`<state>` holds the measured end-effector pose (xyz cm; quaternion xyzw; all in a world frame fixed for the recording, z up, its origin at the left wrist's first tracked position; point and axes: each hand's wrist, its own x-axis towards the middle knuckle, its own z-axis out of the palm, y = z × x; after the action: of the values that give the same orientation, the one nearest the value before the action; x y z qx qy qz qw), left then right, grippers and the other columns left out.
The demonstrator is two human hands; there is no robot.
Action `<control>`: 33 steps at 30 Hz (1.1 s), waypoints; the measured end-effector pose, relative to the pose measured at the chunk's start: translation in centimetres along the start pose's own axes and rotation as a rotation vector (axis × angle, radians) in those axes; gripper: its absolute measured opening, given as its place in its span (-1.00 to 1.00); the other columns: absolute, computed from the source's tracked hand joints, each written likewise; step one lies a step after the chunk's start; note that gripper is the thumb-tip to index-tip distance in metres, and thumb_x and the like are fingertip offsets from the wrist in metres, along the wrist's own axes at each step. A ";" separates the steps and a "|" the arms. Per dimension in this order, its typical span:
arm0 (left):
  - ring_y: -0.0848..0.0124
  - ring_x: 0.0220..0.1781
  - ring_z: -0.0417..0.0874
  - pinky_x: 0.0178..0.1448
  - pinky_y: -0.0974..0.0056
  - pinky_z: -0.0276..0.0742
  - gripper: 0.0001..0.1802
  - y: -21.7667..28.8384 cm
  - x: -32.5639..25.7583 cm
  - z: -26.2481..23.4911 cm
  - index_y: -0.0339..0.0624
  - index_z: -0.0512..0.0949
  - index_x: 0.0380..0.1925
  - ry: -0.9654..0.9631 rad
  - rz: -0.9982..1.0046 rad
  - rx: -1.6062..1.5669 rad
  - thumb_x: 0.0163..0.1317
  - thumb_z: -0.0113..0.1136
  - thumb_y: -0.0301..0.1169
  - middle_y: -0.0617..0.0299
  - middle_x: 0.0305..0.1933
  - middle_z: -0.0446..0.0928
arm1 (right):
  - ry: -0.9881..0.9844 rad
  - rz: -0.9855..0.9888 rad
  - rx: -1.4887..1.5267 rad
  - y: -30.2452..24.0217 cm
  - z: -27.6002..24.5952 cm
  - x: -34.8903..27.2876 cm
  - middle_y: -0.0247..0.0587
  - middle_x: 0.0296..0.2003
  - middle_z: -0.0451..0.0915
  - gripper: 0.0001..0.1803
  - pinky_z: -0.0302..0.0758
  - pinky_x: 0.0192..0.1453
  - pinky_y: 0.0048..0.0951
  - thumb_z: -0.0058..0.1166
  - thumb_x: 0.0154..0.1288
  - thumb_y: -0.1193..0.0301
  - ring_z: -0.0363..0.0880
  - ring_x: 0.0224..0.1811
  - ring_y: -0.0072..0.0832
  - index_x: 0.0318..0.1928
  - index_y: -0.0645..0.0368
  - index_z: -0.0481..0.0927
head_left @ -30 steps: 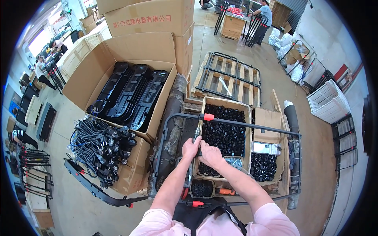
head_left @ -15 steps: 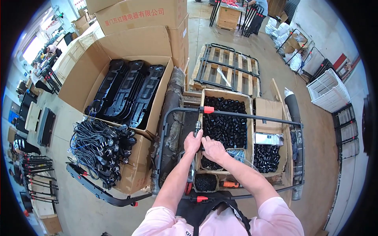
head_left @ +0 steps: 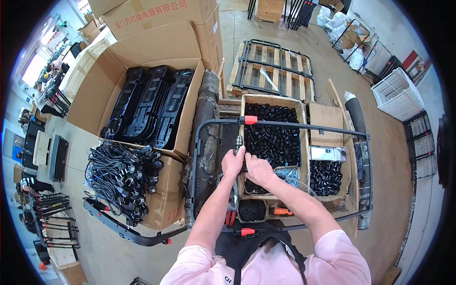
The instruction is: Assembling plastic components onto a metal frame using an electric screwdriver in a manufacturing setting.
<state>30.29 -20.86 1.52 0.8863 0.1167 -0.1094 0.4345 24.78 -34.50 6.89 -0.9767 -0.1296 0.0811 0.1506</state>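
My left hand [head_left: 232, 163] and my right hand [head_left: 259, 170] are closed around a power drill, most of its body hidden by my fingers. The drill chuck [head_left: 239, 141] shows beyond my left fingers, and its bit points away from me. The tip reaches the far rail of a black tubular frame [head_left: 304, 126], at its red fitting [head_left: 250, 119]; I cannot tell whether the screw there is turning. Another red fitting [head_left: 247, 232] sits on the near rail, close to my body. The frame lies over the boxes.
Beneath the frame is a box of black plastic parts [head_left: 273, 135], with a phone [head_left: 327, 153] and small bins beside it. Left stand a carton of long black trays [head_left: 152, 107] and a pile of black power cords [head_left: 123, 175]. A wooden pallet [head_left: 273, 71] lies beyond.
The view has tilted slightly down, so the boxes and pallet sit higher in the picture. Both hands keep their hold on the drill at the far rail's red fitting.
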 end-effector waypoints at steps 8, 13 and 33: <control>-0.25 0.01 0.73 0.12 -0.16 0.59 -0.26 0.0 -0.1 0.1 -0.34 0.66 -0.28 0.011 0.010 -0.034 0.41 0.16 0.28 -0.31 -0.14 0.72 | 0.002 -0.010 -0.009 0.2 -0.2 0.1 0.15 -0.18 0.70 -0.32 0.76 -0.09 -0.07 0.54 0.14 0.22 0.81 -0.16 0.04 0.07 0.31 0.41; -0.25 -0.01 0.74 0.10 -0.16 0.59 -0.26 -0.1 0.0 0.1 -0.34 0.66 -0.29 0.011 0.017 -0.053 0.41 0.17 0.28 -0.31 -0.15 0.72 | -0.016 0.004 -0.001 0.3 -0.1 0.3 0.15 -0.19 0.69 -0.30 0.74 -0.07 -0.04 0.56 0.12 0.16 0.78 -0.13 0.08 0.04 0.30 0.40; -0.25 -0.04 0.74 0.08 -0.16 0.59 -0.25 -0.2 0.2 0.3 -0.34 0.64 -0.34 0.036 0.030 -0.045 0.39 0.18 0.29 -0.30 -0.18 0.72 | -0.023 0.012 0.026 0.5 0.0 0.4 0.17 -0.17 0.71 -0.30 0.74 -0.04 -0.06 0.56 0.12 0.21 0.79 -0.12 0.07 0.05 0.31 0.39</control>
<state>30.36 -20.97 1.19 0.8799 0.1136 -0.0840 0.4537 25.26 -34.83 6.67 -0.9744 -0.1246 0.0947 0.1611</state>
